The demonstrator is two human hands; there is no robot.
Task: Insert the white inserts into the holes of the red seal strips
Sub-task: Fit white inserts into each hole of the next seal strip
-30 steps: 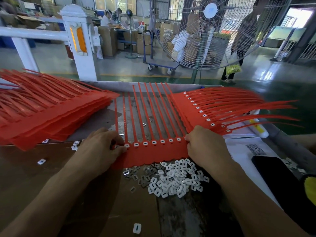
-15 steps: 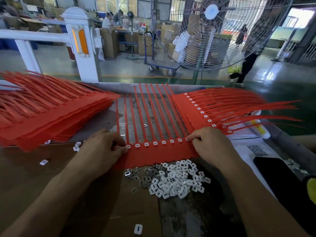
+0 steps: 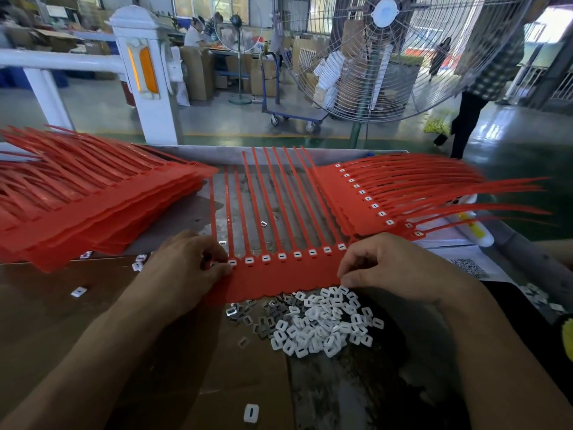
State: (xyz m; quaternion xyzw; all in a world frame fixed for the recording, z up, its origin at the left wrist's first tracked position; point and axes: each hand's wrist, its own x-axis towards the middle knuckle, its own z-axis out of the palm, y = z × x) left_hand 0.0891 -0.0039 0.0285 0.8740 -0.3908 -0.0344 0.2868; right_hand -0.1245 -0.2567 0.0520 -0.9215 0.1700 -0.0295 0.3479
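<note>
One red seal strip sheet (image 3: 279, 279) lies flat on the table in front of me, its thin tails pointing away. White inserts sit in the row of holes along it. My left hand (image 3: 186, 270) pinches the sheet's left end at the leftmost hole, fingers curled. My right hand (image 3: 393, 268) grips the sheet's lower right corner with curled fingers, thumb just above the pile of loose white inserts (image 3: 325, 325). Small metal clips (image 3: 257, 311) lie left of that pile.
A thick stack of red strip sheets (image 3: 93, 200) lies at the left. A fanned stack with inserts fitted (image 3: 366, 197) lies at the right. Stray inserts (image 3: 251, 412) dot the brown cardboard (image 3: 77, 321). A large fan (image 3: 387, 57) stands behind the table.
My right hand has slid from the top right hole of the sheet down to its lower right corner, near the insert pile. My left hand stays at the left end.
</note>
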